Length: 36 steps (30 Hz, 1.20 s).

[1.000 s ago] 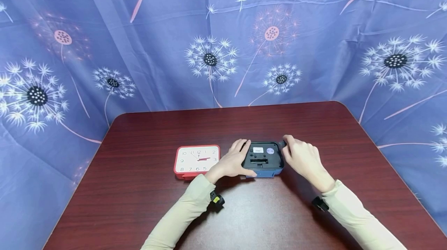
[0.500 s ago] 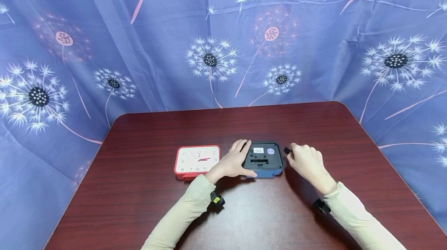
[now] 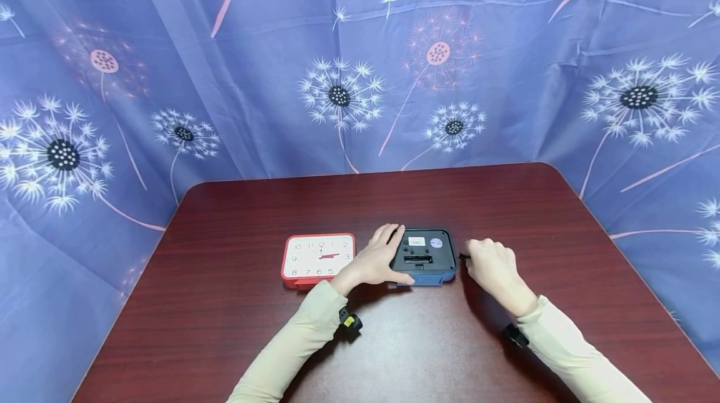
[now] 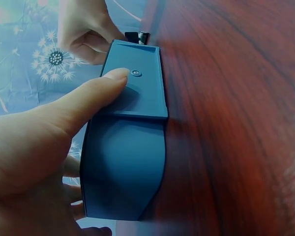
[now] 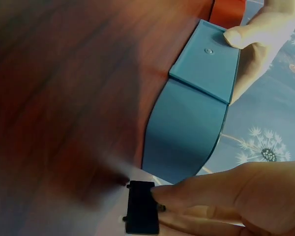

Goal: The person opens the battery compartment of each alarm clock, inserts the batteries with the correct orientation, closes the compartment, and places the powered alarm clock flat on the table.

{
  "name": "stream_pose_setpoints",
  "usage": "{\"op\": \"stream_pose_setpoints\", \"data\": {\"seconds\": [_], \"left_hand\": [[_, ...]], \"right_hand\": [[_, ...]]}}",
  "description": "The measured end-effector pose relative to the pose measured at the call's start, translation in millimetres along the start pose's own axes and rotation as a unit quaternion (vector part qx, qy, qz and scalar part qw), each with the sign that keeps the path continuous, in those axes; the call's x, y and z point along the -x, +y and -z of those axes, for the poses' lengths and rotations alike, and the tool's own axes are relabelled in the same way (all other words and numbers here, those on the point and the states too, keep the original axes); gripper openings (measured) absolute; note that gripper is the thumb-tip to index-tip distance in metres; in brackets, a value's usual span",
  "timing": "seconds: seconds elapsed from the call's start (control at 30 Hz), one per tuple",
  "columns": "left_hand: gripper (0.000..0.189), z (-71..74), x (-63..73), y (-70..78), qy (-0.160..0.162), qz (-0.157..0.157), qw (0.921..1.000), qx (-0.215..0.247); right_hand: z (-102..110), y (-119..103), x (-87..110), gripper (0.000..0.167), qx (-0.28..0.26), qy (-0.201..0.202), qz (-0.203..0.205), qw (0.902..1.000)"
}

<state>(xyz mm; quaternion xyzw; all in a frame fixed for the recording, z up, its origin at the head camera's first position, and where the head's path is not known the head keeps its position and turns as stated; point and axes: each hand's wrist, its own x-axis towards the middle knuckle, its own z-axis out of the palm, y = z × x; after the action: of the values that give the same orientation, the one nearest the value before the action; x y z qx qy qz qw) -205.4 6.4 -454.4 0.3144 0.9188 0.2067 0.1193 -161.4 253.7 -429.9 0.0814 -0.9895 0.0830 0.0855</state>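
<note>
While the left hand (image 3: 372, 264) grips the blue clock (image 3: 441, 259) by its left part, thumb on the near side, the head view shows that clock lying back up on the table (image 3: 242, 222), its face hidden underneath. The right hand (image 3: 495, 267) pinches a black piece (image 3: 464, 257) just beyond the clock's right end, nearly all of it covered by the fingers. Half a second ago that hand was farther from the person; the left hand and both clocks have stayed put. A white label (image 3: 417, 241) and a round sticker (image 3: 436, 243) bear print too small to read. On the red clock (image 3: 315, 252) most numerals are legible, but the 4 is not.

In the left wrist view, the thumb presses beside a screw (image 4: 136, 73); the other fingers are mostly hidden behind the clock.

In the right wrist view, the black piece shows small tabs, apart from the clock; the fingertips behind it are hard to make out. The red clock is largely cut off at the top.
</note>
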Motion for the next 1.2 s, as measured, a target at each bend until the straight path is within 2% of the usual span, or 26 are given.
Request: {"op": "stream_pose_setpoints", "data": {"seconds": [0.23,0.47,0.7,1.03,1.2], "left_hand": [[0.109,0.7,0.7,0.6,0.001,-0.002,1.0,-0.003],[0.109,1.7,2.2,0.7,0.003,-0.006,1.0,0.0],[0.108,1.0,2.2,0.8,0.002,-0.004,1.0,0.002],[0.109,0.2,1.4,-0.3,0.002,-0.001,1.0,0.005],[0.109,-0.1,1.5,-0.9,0.001,0.0,1.0,0.009]], "right_hand": [[-5.3,-2.5,2.3,0.019,0.004,-0.005,0.01,0.9999],[-11.1,-4.4,3.4,0.02,0.012,0.002,0.013,0.9998],[-11.2,-4.6,3.5,0.024,0.004,-0.022,-0.004,0.9997],[-9.1,-0.4,1.2,0.034,-0.01,-0.046,-0.009,0.9988],[-3.4,2.9,-0.7,0.027,-0.028,-0.068,-0.007,0.9972]]}}
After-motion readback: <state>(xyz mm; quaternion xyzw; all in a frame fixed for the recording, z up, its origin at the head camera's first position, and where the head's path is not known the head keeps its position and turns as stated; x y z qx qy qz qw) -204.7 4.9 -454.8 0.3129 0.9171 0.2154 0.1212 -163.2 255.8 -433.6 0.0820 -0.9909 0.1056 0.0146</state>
